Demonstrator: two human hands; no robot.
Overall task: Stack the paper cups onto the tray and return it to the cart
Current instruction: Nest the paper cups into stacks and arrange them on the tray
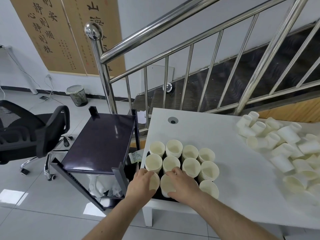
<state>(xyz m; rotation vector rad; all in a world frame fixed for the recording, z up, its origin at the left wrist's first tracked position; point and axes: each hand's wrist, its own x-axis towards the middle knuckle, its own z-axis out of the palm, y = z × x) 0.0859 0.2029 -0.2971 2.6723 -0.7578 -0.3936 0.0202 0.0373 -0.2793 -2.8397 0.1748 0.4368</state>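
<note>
paper cup stacks (174, 149) stand upright in rows on a black tray (156, 195), which sits at the near left corner of the white table (207, 134). the left hand (141, 185) curls its fingers round the nearest cup stack at the tray's left edge. the right hand (182, 185) wraps over the stack just beside it, thumb against the cup's near wall; it seems to grip, though the fingertips are partly hidden behind the rim. a loose heap of cups (284, 149) lies on its sides at the table's right, well apart from the tray. the dark cart (102, 144) stands just left of the table, its top shelf bare and glossy. an office chair (32, 134) sits further left.
</note>
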